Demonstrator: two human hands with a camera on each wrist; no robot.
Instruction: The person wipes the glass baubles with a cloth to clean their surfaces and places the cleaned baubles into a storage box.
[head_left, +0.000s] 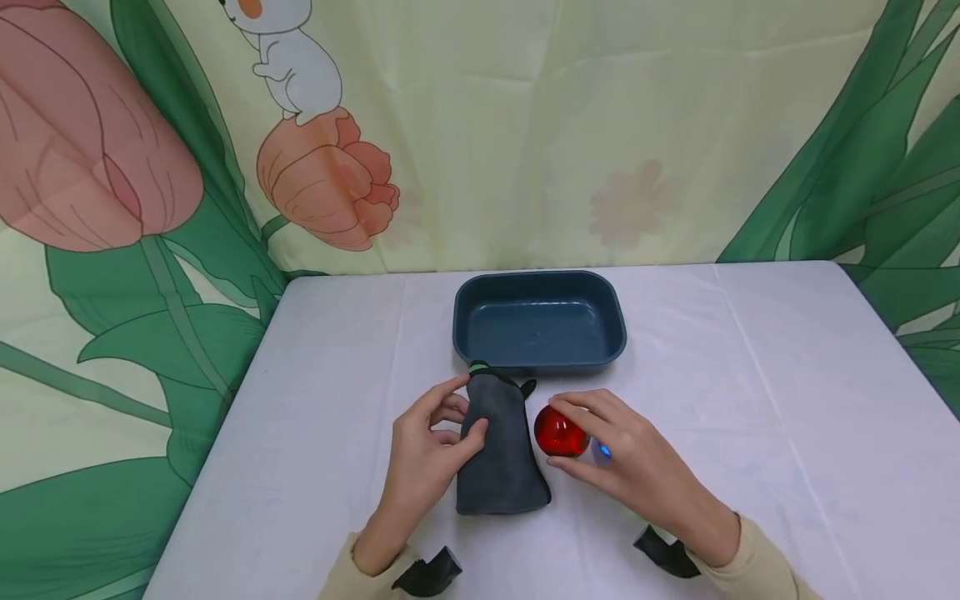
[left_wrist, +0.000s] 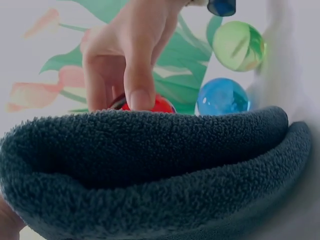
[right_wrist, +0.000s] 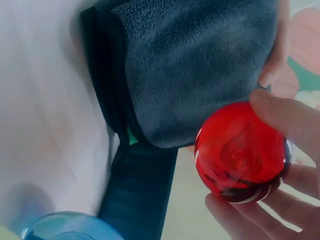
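While the right hand (head_left: 637, 462) pinches one red ball (head_left: 559, 432) at lower centre, the left hand (head_left: 431, 446) grips one dark fleece pouch (head_left: 501, 454) beside it; one blue tray (head_left: 539, 323) sits above, and the left wrist view shows one blue ball (left_wrist: 222, 96) and one green ball (left_wrist: 239, 45).

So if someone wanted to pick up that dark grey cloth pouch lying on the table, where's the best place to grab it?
Probably at the far, open end of the grey pouch, coming from the left, where the left hand already pinches its edge. The soft fleece folds into a thick lip there, easy to pinch. The right side is crowded by the red ball in the right hand.
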